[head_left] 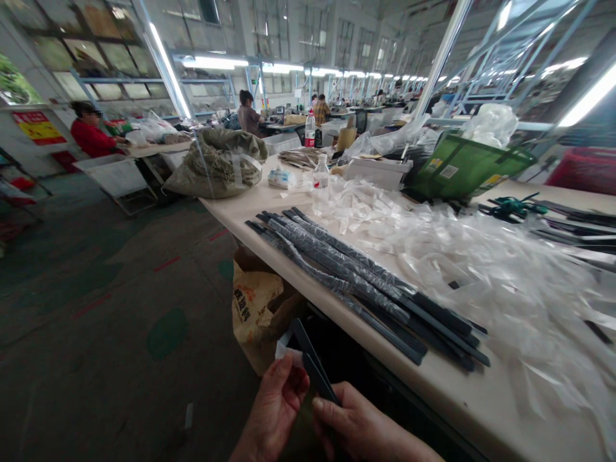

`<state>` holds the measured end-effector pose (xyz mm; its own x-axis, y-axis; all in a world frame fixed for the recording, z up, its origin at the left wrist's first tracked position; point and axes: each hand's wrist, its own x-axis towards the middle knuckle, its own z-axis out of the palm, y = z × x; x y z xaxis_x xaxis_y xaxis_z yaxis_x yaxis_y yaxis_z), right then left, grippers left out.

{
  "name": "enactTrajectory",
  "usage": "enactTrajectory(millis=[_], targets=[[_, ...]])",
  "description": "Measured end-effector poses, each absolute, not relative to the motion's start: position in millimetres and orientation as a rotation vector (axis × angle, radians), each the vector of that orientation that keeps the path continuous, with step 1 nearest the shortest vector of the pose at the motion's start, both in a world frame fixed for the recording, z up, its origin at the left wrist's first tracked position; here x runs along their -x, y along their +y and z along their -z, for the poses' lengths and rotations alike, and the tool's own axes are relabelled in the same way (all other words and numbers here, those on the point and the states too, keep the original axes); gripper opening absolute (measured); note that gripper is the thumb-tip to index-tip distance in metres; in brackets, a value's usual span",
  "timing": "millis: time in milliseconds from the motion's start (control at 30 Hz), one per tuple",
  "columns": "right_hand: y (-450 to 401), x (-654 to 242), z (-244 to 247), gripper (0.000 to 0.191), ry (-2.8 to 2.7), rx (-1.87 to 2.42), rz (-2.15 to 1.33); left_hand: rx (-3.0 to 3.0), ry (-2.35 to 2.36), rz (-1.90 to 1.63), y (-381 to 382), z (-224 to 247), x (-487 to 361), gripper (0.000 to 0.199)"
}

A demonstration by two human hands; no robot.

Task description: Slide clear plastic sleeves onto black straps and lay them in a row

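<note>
Low in front of the table edge, my right hand (347, 414) is closed around a dark flat strip (315, 369), which looks folded or doubled and points away from me. Beside it my left hand (278, 399) pinches a piece of clear plastic film (289, 350) at the strip's far end. The lower part of the strip is hidden by my right hand. On the table nearby lies a bundle of long dark strips (337, 269), several of them wrapped in clear plastic.
Loose clear plastic film (462, 256) is heaped over the table (481, 410). A green bag (457, 163), a plastic bottle (321, 176) and a large woven sack (216, 160) stand farther back. Below the edge is a brown paper bag (255, 314). Co-workers sit at distant tables.
</note>
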<state>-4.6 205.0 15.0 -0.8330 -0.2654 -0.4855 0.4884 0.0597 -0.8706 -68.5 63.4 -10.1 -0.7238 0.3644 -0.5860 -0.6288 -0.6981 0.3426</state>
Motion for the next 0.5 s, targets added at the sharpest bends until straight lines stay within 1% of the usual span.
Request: enactTrajectory(millis=[100,200,300,500], targets=[[208.2,4.3,-15.1,0.059,1.769,-0.178,1.828,0.687,0.702,-2.375,64.4,8.2,68.5,0.036],[211.3,3.3,-13.1,0.059,1.749,-0.129,1.832,0.657,0.678,-2.378,64.5,9.8,68.1,0.029],[213.4,1.9,-10.7,0.063,1.743,-0.106,1.864,0.642,0.694,-2.365,63.8,12.4,68.4,0.024],[212.1,2.1,-13.4,0.065,1.753,-0.085,1.897,0.615,0.705,-2.366,64.5,7.4,68.5,0.029]])
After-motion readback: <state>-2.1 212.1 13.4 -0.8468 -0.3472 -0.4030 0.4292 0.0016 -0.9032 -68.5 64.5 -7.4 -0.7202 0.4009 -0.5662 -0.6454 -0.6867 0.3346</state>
